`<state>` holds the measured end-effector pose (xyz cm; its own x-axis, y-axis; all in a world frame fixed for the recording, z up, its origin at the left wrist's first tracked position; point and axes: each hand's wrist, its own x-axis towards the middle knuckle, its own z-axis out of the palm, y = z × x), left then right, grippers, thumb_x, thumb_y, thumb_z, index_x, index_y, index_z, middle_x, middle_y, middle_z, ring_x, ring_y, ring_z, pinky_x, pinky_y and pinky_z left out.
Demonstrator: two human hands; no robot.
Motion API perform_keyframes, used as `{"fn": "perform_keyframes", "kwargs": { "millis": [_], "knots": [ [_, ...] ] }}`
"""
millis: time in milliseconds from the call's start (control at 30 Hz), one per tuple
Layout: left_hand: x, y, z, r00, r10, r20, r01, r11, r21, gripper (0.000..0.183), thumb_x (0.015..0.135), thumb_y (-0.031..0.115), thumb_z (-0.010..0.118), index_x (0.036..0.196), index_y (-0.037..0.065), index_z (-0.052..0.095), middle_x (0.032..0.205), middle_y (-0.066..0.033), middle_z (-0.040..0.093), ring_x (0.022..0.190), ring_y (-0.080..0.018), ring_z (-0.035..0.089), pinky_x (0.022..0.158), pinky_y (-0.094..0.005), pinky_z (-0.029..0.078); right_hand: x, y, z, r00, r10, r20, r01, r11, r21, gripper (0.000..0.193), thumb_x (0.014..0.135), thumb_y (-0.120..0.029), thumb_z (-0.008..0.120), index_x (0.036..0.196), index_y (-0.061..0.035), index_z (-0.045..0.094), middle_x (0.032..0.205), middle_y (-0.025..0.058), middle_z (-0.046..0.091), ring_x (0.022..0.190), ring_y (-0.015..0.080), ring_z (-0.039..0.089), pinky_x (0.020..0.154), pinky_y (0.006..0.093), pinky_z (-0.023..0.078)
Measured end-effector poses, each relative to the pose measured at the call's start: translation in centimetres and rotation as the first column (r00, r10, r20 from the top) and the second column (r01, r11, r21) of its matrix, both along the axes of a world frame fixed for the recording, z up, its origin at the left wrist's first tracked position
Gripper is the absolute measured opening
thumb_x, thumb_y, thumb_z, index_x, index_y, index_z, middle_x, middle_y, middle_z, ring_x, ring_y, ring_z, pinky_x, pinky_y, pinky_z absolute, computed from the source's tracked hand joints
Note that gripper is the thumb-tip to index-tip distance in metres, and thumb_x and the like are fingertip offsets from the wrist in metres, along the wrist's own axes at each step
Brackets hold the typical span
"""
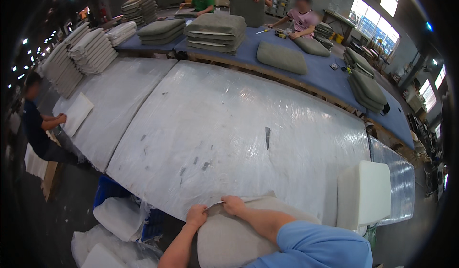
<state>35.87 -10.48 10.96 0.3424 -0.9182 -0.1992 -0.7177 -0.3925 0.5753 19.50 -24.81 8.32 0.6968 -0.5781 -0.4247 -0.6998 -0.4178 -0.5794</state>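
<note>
A cushion in a beige-grey fabric cover [224, 241] lies at the near edge of the table, directly in front of me. My left hand [196, 216] is closed on the cover's edge at its far left corner. Close beside it, my right hand [233, 205] pinches the same fabric edge, with that forearm crossing over the cushion. The fingertips are partly hidden by the hands and the cloth. Part of the cushion is covered by my right arm and blue sleeve.
Plastic film covers the wide table [239, 124]. White foam pads [375, 194] stand at its right end. Left below is a blue crate [109, 189] near bagged white pieces [117, 218]. Grey cushions [215, 31] stack on the blue table [234, 62] beyond. Several people work around.
</note>
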Motion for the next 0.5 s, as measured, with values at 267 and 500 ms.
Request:
{"fn": "perform_keyframes", "kwargs": {
  "millis": [267, 500],
  "knots": [
    [3.2, -1.0, -2.0, 0.962, 0.120, -0.246, -0.004, 0.905, 0.426, 0.033, 0.093, 0.039, 0.070, 0.105, 0.010, 0.081, 0.098, -0.0205, 0.077, 0.096, -0.0421, 0.073, 0.087, -0.0501, 0.057, 6.8, -1.0, 0.1, 0.865, 0.269, -0.425, -0.186, 0.956, 0.227, 0.034, 0.088, -0.016, 0.065, 0.117, -0.0044, 0.078, 0.121, 0.0219, 0.075, 0.114, 0.0384, 0.072, 0.096, 0.0468, 0.057],
    [3.3, -0.2, -3.5, 0.966, 0.219, -0.136, -0.168, 0.935, 0.313, 0.028, 0.095, 0.027, 0.061, 0.102, 0.008, 0.079, 0.097, -0.0221, 0.075, 0.097, -0.0439, 0.072, 0.086, -0.0534, 0.056, 11.1, 1.0, -2.2, 0.861, 0.143, -0.487, -0.023, 0.969, 0.245, 0.033, 0.089, -0.018, 0.065, 0.114, -0.0017, 0.078, 0.122, 0.0235, 0.074, 0.117, 0.0389, 0.071, 0.097, 0.0475, 0.057]
  ]
}}
